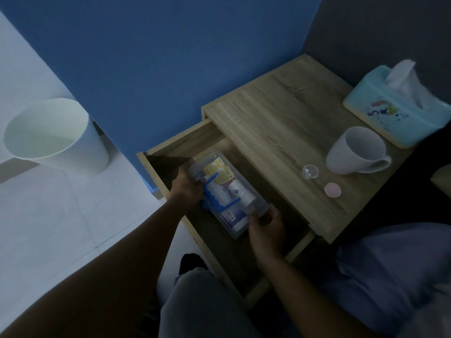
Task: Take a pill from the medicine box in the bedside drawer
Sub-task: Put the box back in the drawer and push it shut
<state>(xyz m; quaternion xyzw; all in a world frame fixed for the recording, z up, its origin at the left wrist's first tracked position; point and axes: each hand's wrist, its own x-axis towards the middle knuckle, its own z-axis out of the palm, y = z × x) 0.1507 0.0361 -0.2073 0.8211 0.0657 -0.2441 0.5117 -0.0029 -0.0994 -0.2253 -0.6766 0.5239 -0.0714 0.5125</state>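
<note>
The bedside drawer (170,145) stands pulled open under the wooden table top. Inside it lies a clear plastic medicine box (227,191) with a blue handle, holding small cartons and a white bottle. My left hand (186,189) grips the box's far left end. My right hand (266,225) grips its near right end. Both hands are closed on the box inside the drawer. On the table top a small clear cup (310,171) holds white pills, with a pink round lid (332,190) beside it.
A white mug (356,151) and a light-blue tissue box (395,111) stand on the bedside table (280,113). A white waste bin (53,135) is on the tiled floor at the left. A blue wall lies behind. My knees are below the drawer.
</note>
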